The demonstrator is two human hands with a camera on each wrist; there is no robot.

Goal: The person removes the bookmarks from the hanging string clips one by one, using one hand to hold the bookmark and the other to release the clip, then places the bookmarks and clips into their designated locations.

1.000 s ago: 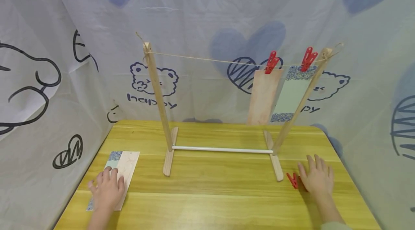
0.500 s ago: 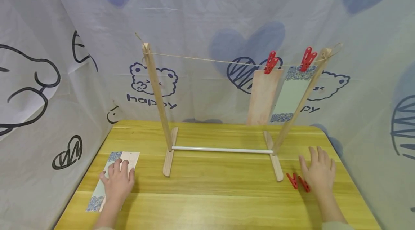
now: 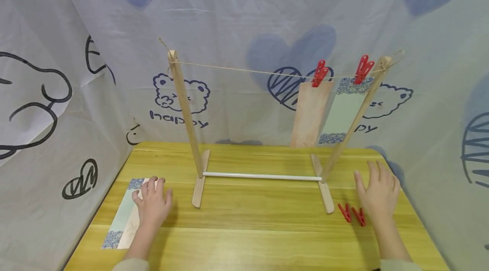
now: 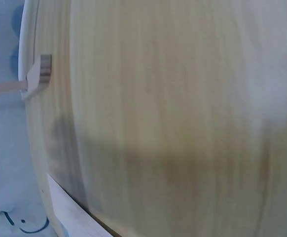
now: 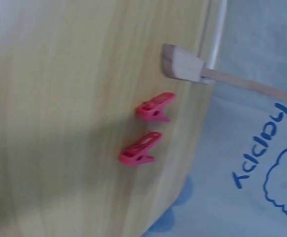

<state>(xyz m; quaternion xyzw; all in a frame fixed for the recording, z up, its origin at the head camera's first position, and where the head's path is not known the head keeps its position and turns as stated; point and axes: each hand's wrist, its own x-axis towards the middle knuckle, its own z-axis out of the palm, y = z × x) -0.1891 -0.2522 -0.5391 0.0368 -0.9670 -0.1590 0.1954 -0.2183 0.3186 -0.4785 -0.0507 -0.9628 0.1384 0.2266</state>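
My left hand (image 3: 153,205) is over the right edge of the paper strips at the table's left, fingers spread and holding nothing. Beneath it lie a pale pink strip (image 3: 130,228) and a light green strip (image 3: 121,215) with blue patterned ends, side by side. My right hand (image 3: 378,194), also with loose fingers and nothing in it, is just right of two red clothespins. One clothespin (image 3: 345,212) lies nearer the rack foot, the other clothespin (image 3: 359,216) nearer the hand. Both show in the right wrist view, the upper clothespin (image 5: 155,107) and the lower clothespin (image 5: 140,149).
A wooden rack with a left post (image 3: 186,114), right post (image 3: 357,122) and white crossbar (image 3: 263,176) stands mid-table. On its string (image 3: 237,69), red clothespins hold a pink strip (image 3: 311,114) and a green strip (image 3: 344,111). A printed cloth (image 3: 229,16) surrounds the table (image 3: 244,215).
My left hand has moved right and away from me across the paper strips, uncovering more of them. The right hand has shifted slightly forward, leaving the second clothespin fully visible.
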